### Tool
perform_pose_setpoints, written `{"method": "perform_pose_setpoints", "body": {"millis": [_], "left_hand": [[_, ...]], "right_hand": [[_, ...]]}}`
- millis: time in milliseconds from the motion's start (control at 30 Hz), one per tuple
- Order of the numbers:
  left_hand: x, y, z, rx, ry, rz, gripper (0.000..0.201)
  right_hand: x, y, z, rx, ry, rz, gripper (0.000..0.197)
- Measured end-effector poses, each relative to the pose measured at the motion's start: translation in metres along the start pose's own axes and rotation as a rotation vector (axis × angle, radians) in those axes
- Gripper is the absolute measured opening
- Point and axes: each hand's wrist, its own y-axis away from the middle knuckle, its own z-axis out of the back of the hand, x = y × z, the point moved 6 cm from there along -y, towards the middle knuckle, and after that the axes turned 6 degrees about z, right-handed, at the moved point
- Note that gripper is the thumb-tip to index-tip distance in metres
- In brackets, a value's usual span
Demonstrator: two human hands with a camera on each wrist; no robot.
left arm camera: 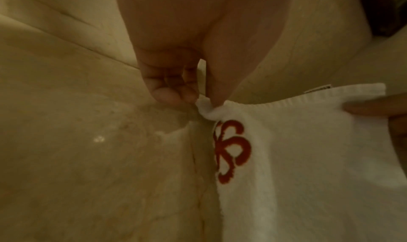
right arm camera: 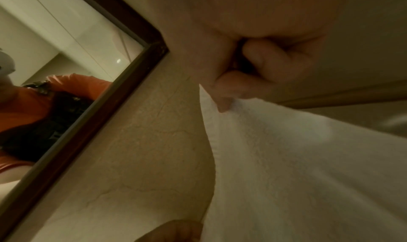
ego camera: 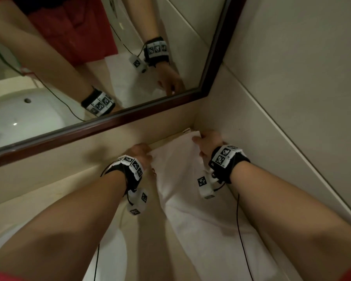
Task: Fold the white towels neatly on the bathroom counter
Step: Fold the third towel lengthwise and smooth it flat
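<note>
Mirror [ego camera: 101, 57] behind towel [ego camera: 190, 209] — sink [ego camera: 18, 116] left

we see dim, warm yellowish light, soft blur in both wrist views, wide-angle bending at the edges, and a small glare spot on the counter [left arm camera: 99, 139].

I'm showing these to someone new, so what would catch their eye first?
Probably the white towel stretched along the counter into the corner, with the left hand and right hand each pinching a far corner. Next, the red emblem near the left hand's corner, and the dark-framed mirror behind.
</note>
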Motion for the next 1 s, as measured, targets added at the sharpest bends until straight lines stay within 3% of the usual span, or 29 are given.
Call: {"method": "perform_pose_setpoints", "body": {"millis": [100, 233, 400, 533, 667, 733, 1000], "left_hand": [[-0.001, -0.002, -0.004, -0.036, -0.070, 0.017, 0.035], [0.006, -0.003, -0.005, -0.050, -0.073, 0.062, 0.043], [0.017, -0.007, -0.001, -0.056, 0.082, 0.089, 0.048], [0.025, -0.014, -0.009, -0.052, 0.265, 0.108, 0.028], [0.018, -0.004, -0.006, -0.127, 0.421, 0.127, 0.020], [0.019, -0.001, -0.005, -0.138, 0.428, 0.164, 0.027], [0.010, -0.006, -0.011, -0.092, 0.416, 0.234, 0.042]], "right_hand": [[0.001, -0.004, -0.003, -0.009, -0.019, -0.018, 0.017], [0.000, -0.001, -0.010, 0.029, -0.134, -0.097, 0.019], [-0.006, 0.004, -0.018, 0.090, -0.364, -0.279, 0.021], [-0.010, 0.000, -0.027, 0.139, -0.554, -0.362, 0.029], [-0.008, -0.006, -0.027, 0.049, -0.601, -0.338, 0.021], [-0.010, -0.010, -0.028, -0.013, -0.576, -0.316, 0.016], [-0.024, -0.024, -0.045, -0.019, -0.528, -0.291, 0.029]]}}
